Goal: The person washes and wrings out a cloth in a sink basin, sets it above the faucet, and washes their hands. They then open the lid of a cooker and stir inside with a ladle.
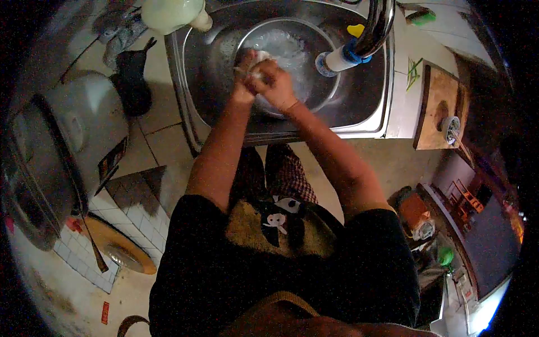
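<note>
Both my hands are close together above a round basin (pixel 331 53) of water standing in the metal sink (pixel 362 115). My left hand (pixel 243 76) is closed around a small whitish thing (pixel 260 57); its kind cannot be made out. Fingers bent, my right hand (pixel 272 81) presses on the same whitish thing from the right side. Most of it is hidden by my fingers. Cloudy, foamy-looking water (pixel 286 45) fills the basin beneath. To the right of my hands, the faucet (pixel 341 59) with a white and blue nozzle reaches over the basin's rim.
A pale rounded container (pixel 173 12) stands at the sink's upper left corner, with a dark cloth-like item (pixel 133 78) on the counter below it. At the right are a wooden board (pixel 435 101) and a small cup (pixel 451 130). A yellow item (pixel 355 30) lies behind the faucet.
</note>
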A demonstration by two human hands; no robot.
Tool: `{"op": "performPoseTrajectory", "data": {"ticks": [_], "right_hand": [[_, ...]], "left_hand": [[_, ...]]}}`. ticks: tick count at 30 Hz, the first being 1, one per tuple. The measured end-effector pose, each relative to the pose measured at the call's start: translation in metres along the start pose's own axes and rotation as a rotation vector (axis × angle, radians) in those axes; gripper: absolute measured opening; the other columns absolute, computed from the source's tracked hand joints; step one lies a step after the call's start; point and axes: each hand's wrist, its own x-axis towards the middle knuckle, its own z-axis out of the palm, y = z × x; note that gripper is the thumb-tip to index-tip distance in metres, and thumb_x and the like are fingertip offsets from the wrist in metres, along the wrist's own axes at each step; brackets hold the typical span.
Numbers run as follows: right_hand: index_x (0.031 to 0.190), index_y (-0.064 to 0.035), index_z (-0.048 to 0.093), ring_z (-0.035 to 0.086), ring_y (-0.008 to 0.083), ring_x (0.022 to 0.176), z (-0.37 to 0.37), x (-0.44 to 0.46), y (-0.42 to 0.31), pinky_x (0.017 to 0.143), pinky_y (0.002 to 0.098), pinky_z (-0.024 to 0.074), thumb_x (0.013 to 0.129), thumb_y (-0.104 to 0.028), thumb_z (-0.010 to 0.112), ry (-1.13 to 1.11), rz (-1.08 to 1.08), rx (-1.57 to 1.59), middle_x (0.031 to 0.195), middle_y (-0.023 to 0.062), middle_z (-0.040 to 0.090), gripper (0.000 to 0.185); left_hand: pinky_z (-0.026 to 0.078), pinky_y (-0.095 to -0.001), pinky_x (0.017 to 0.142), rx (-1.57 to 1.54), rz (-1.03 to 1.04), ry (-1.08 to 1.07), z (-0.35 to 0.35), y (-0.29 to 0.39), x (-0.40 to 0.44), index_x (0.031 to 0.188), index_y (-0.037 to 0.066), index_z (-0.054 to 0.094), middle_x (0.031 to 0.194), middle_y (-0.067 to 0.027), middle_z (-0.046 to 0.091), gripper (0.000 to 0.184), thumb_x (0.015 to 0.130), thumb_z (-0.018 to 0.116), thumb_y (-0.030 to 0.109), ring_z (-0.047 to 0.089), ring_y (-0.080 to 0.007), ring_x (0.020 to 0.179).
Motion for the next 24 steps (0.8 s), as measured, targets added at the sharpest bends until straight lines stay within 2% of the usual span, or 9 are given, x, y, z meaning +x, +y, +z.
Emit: {"op": "performPoseTrajectory", "data": {"ticks": [3,6,7,9,12,14,17,20,24], "right_hand": [[0.083,-0.0065,0.063,0.061,0.0313,0.070,0.000,-0.008,-0.043,0.063,0.0366,0.0487,0.075,-0.027,0.064,-0.032,-0.237,-0.372,0.080,0.0129,0.061,0.022],[0.089,-0.0098,0.065,0.058,0.0318,0.092,-0.007,0.000,-0.046,0.077,0.0421,0.0466,0.081,-0.032,0.053,-0.192,-0.074,-0.505,0.097,0.0131,0.061,0.026],[0.089,-0.0098,0.065,0.058,0.0318,0.092,-0.008,0.005,-0.040,0.077,0.0421,0.0466,0.081,-0.032,0.053,-0.191,-0.073,-0.504,0.097,0.0131,0.061,0.026],[0.094,-0.0079,0.063,0.058,0.0329,0.088,-0.013,0.020,-0.013,0.071,0.0426,0.0478,0.083,-0.028,0.050,-0.144,0.127,-0.494,0.095,0.0153,0.060,0.026],[0.082,-0.0047,0.063,0.060,0.0354,0.071,-0.034,0.025,0.046,0.061,0.0421,0.0471,0.088,-0.039,0.043,0.155,-0.210,-0.551,0.080,0.0183,0.062,0.040],[0.089,-0.0076,0.062,0.056,0.0360,0.080,-0.043,0.019,0.098,0.067,0.0441,0.0446,0.088,-0.039,0.042,0.233,-0.340,-0.678,0.090,0.0181,0.059,0.037],[0.107,-0.0142,0.057,0.047,0.0333,0.110,-0.055,0.028,0.130,0.088,0.0486,0.0376,0.086,-0.034,0.045,0.155,-0.025,-0.798,0.120,0.0145,0.051,0.031],[0.119,-0.0177,0.048,0.033,0.0310,0.123,-0.051,0.020,0.119,0.096,0.0532,0.0273,0.084,-0.033,0.048,-0.030,-0.293,-1.069,0.131,0.0087,0.040,0.039],[0.124,-0.0174,0.041,0.037,0.0304,0.120,-0.048,0.020,0.106,0.095,0.0527,0.0305,0.083,-0.034,0.052,-0.203,-0.205,-1.038,0.126,0.0072,0.044,0.046]], "left_hand": [[0.046,-0.0342,0.077,0.146,0.137,0.054,0.042,0.002,-0.034,0.098,0.005,0.053,0.095,-0.0057,0.058,0.032,0.090,0.045,0.035,0.056,-0.0202,0.089],[0.045,-0.0340,0.078,-0.303,-0.047,-0.732,0.008,-0.009,-0.012,0.098,0.003,0.053,0.096,-0.0056,0.058,0.027,0.093,0.042,0.027,0.055,-0.0199,0.089],[0.045,-0.0346,0.078,0.269,0.263,-0.380,-0.010,-0.026,-0.004,0.099,0.003,0.053,0.096,-0.0066,0.058,0.031,0.092,0.043,0.031,0.055,-0.0197,0.088],[0.044,-0.0340,0.076,0.007,0.082,0.015,0.027,-0.029,-0.019,0.102,0.001,0.052,0.096,-0.0095,0.057,0.044,0.088,0.047,0.042,0.054,-0.0199,0.086],[0.044,-0.0334,0.074,0.255,-0.023,0.378,0.038,-0.034,-0.010,0.107,0.000,0.051,0.095,-0.0098,0.057,0.052,0.085,0.049,0.047,0.054,-0.0215,0.084],[0.042,-0.0340,0.078,0.246,0.066,0.129,0.018,-0.032,-0.002,0.113,0.000,0.048,0.098,-0.0116,0.056,0.051,0.084,0.053,0.042,0.053,-0.0228,0.087],[0.037,-0.0409,0.091,1.304,0.814,0.194,0.034,-0.012,0.009,0.118,0.002,0.046,0.116,-0.0169,0.046,0.044,0.082,0.056,0.025,0.044,-0.0325,0.110],[0.035,-0.0459,0.094,2.248,1.005,-0.017,0.018,-0.012,-0.007,0.118,0.001,0.046,0.123,-0.0177,0.042,0.042,0.080,0.053,0.018,0.037,-0.0361,0.117],[0.034,-0.0480,0.095,2.301,0.857,-0.063,0.012,-0.015,0.000,0.114,0.004,0.051,0.125,-0.0169,0.042,0.037,0.078,0.051,0.011,0.036,-0.0376,0.118]]}}
